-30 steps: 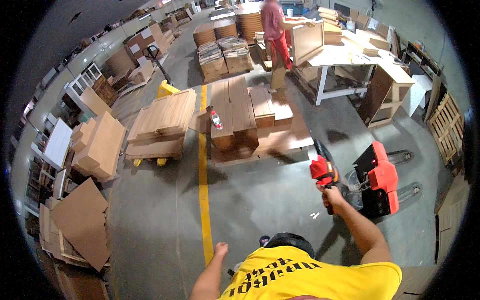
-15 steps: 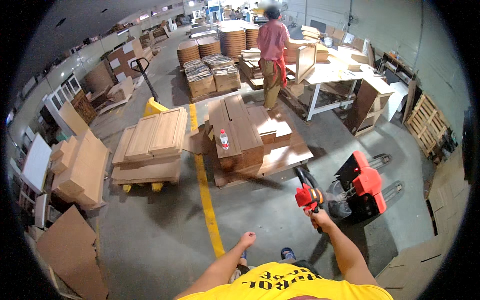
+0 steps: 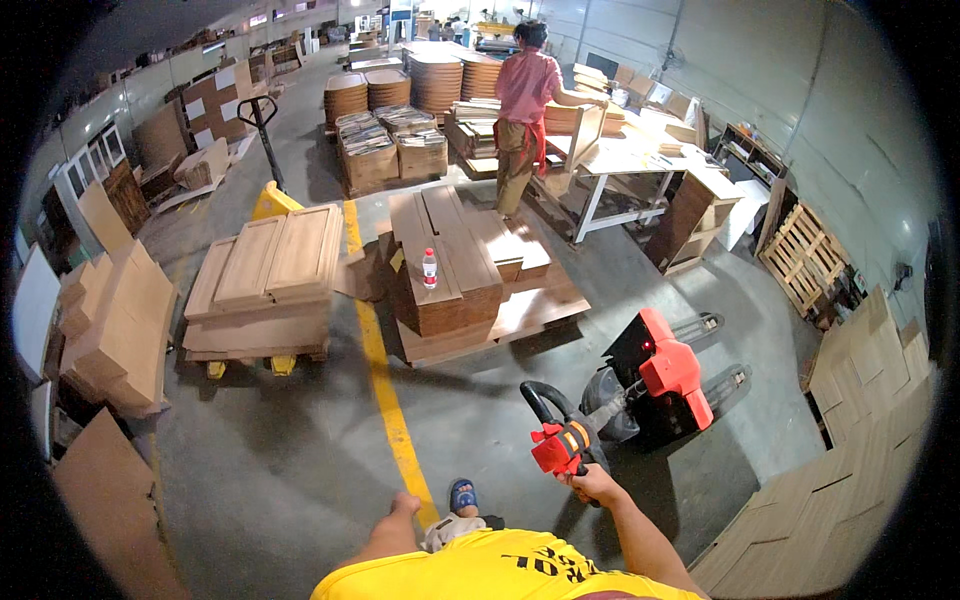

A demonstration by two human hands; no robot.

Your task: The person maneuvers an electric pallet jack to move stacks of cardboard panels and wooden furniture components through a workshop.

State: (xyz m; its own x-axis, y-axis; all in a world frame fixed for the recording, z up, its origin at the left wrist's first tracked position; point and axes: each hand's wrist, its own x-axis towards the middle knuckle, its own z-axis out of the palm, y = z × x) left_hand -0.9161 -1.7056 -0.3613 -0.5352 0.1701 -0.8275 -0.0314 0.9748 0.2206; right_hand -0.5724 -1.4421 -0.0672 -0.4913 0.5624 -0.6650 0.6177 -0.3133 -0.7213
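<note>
My right hand (image 3: pixel 596 486) is wrapped round the near grip of the control handle (image 3: pixel 565 445) of an electric pallet truck. The handle has a black loop, red parts and an orange band. The truck's red and black body (image 3: pixel 672 368) stands beyond my hand, with its forks (image 3: pixel 728 385) pointing away to the right. Low by my side hangs my left hand (image 3: pixel 404 503), its fingers curled in with nothing seen in them. It is nearest to the yellow floor line (image 3: pixel 402 450). A blue sandal (image 3: pixel 463 495) shows on one foot.
Ahead, brown boards (image 3: pixel 440 240) are stacked on a pallet, with a bottle (image 3: pixel 430 268) on top. Left of it, wooden door panels (image 3: pixel 265 255) lie on a yellow pallet jack (image 3: pixel 272 202). A person (image 3: pixel 525 110) stands by a white table (image 3: pixel 630 160). Flat boards (image 3: pixel 830 480) lie at right.
The pallet truck and its handle now appear farther left and lower in view, my right hand still on the grip. My left hand has shifted left and lower. The surroundings have slid left.
</note>
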